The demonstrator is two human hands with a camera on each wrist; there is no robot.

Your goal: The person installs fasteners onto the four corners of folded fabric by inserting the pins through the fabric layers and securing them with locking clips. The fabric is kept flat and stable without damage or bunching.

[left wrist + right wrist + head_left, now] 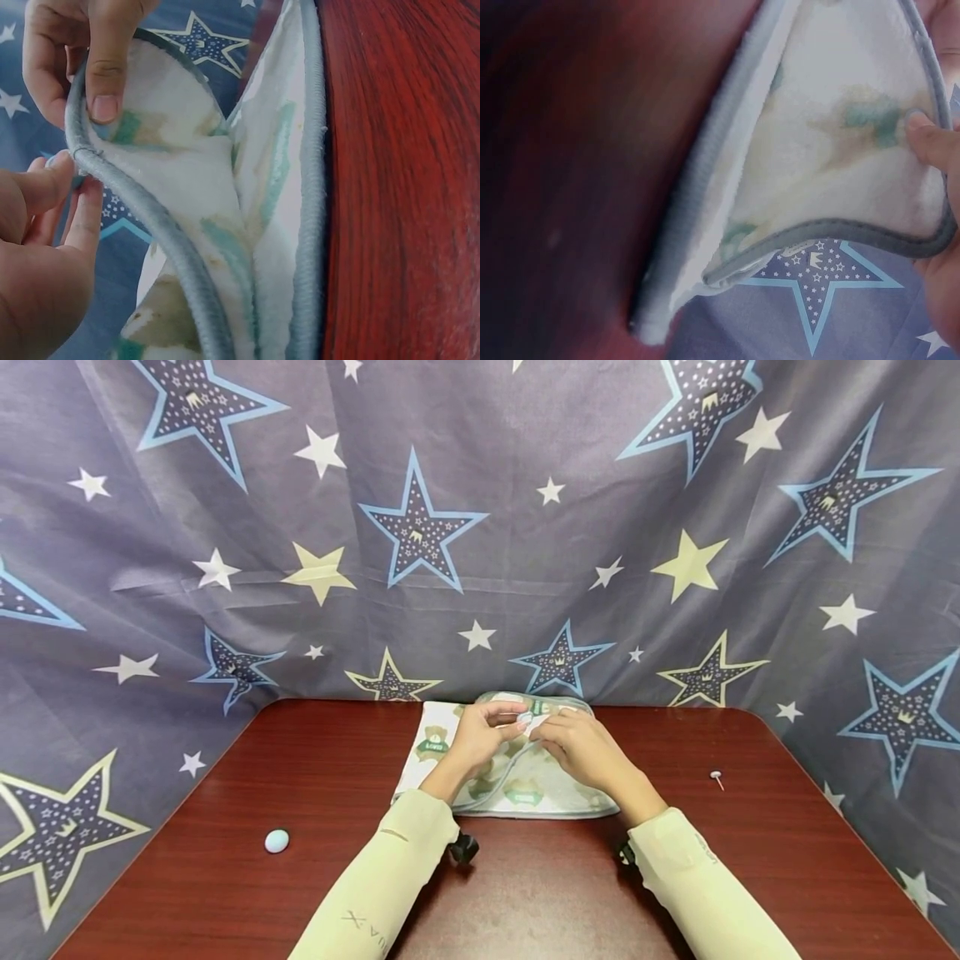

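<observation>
A white cloth (525,797) printed with teddy bears and bound in grey-blue trim lies at the table's far side, its near layer lifted. My left hand (477,737) pinches a small light-blue round cap (527,718) against the cloth's raised trimmed edge; fingertips partly cover the cap in the left wrist view. On the right, my right hand (581,745) grips the same edge between thumb and fingers. The right thumb (930,142) presses the inner face of the cloth; the fingers behind it are partly hidden.
A pale-blue oval cap (277,841) lies on the left of the dark red table (337,760). Toward the right lies a small pin (716,777) with a round white head. A star-patterned curtain (450,635) hangs behind the table's far edge.
</observation>
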